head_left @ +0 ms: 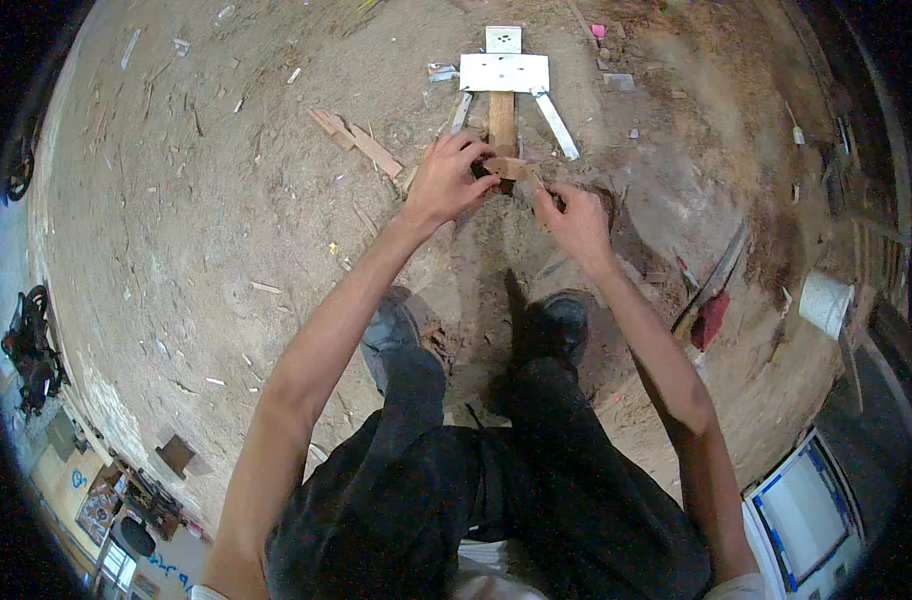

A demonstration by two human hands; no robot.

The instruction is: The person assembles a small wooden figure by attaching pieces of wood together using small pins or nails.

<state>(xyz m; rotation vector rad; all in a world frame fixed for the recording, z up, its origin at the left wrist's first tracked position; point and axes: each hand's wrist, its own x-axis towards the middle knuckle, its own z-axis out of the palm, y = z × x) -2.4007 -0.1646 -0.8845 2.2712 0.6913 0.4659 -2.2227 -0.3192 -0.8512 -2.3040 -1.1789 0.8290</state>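
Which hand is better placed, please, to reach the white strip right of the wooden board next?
The right hand, probably: it is near the lower end of the white strip, while the left hand is mostly left of the wooden board. Both seem to hold a small wooden piece.

We see a motorcycle (34,350) at the left edge of the scene, beyond the dirt floor (176,260), with a brown block (175,455) lying nearer on the left. To the right we have a white bucket (826,304), and nearer on that side a blue-edged white panel (806,510). Far off, right of centre, we spot a pink scrap (598,31).
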